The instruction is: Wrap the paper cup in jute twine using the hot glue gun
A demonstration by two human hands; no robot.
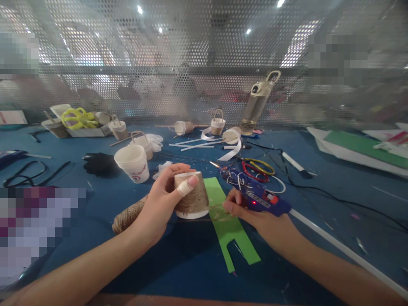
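Note:
My left hand (165, 195) is closed round a paper cup wrapped in twine (193, 197), tilted and with its wide white rim downward. White tape covers the thumb. My right hand (251, 212) has a blue hot glue gun (255, 193) in it, its nozzle pointing up and left toward the cup. The gun's handle is hidden by the hand. Between the right thumb and finger a thin twine strand (216, 206) is pinched, running to the cup. A twine roll (129, 217) lies behind my left wrist. Under the strand is a cut green foam sheet (228, 227).
White paper cups (132, 163) stand left of my hands, beside a black glove-like bundle (99, 164). Small twine-covered baskets (218, 126) and a water bottle (257, 106) stand at the back by a perforated metal screen (191, 55). Cables (338, 190) cross the right side.

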